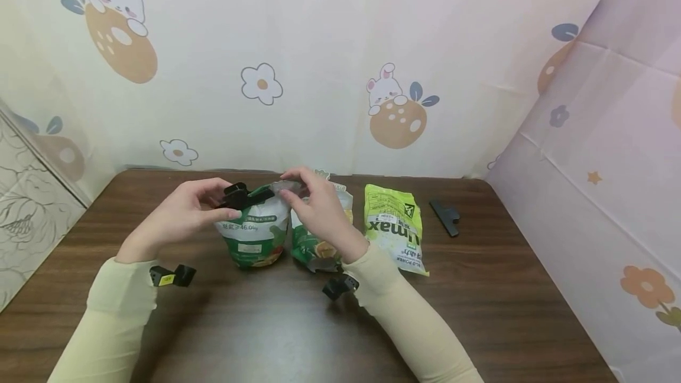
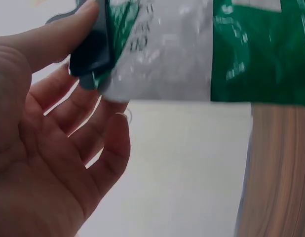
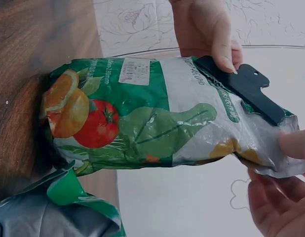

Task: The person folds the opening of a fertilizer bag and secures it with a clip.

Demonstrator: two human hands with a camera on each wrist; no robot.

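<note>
A green and white food bag stands upright at the left, with fruit and vegetable pictures on its front. Across its folded top sits a black sealing clip. My left hand pinches the end of this clip between thumb and fingers at the bag's left edge. At the other side my right hand pinches the top corner of the same bag, past the clip's far end. The right wrist view shows the clip lying slantwise along the bag's top, leaving that corner outside it.
Beside it stands a second green and white bag, partly hidden by the right arm. A lime and white bag lies further right, then a loose black clip. The wooden table meets a patterned curtain behind.
</note>
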